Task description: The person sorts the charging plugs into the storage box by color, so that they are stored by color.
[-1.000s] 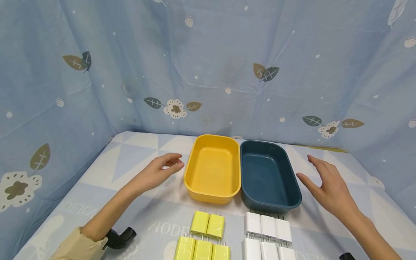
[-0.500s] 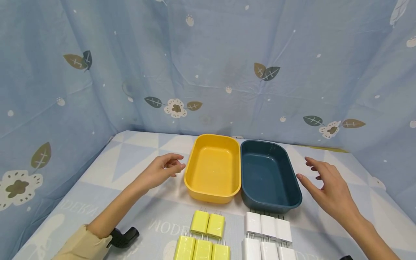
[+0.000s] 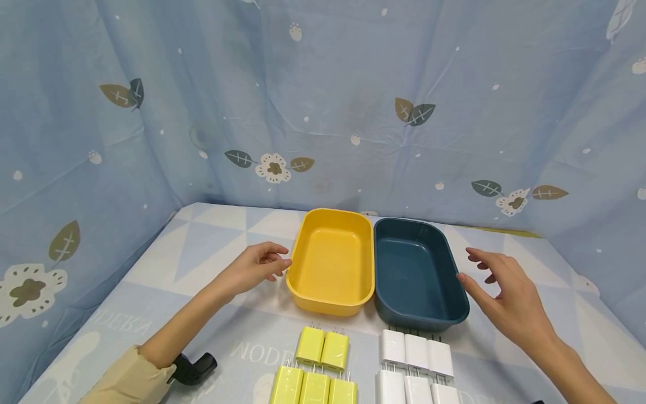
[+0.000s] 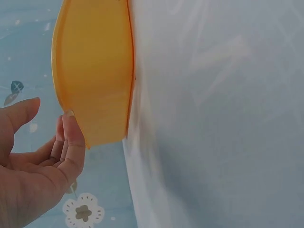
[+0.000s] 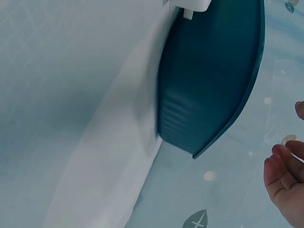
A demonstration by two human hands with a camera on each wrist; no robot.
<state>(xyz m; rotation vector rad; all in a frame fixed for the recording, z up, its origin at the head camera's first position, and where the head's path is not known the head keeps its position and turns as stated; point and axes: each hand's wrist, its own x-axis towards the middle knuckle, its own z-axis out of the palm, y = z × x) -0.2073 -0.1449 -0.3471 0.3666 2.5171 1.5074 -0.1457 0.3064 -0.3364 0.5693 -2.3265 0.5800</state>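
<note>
A yellow bin and a dark blue bin stand side by side on the table, with nothing inside them. My left hand hovers at the yellow bin's left rim, fingers loosely bent. In the left wrist view its fingertips overlap the rim; contact cannot be told. At the right of the blue bin is my right hand, thumb and fingers apart, the thumb tip close to the rim in the head view. The right wrist view puts its fingers away from the bin. Neither hand holds anything.
Several yellow plug chargers lie in rows before the yellow bin. Several white plug chargers lie before the blue bin, prongs pointing away from me. A patterned blue curtain hangs behind the table. A black device sits at my left wrist.
My left hand has moved slightly right, toward the yellow bin. My right hand has shifted a little left, toward the blue bin, its fingers more bent. Bins and chargers stay in place.
</note>
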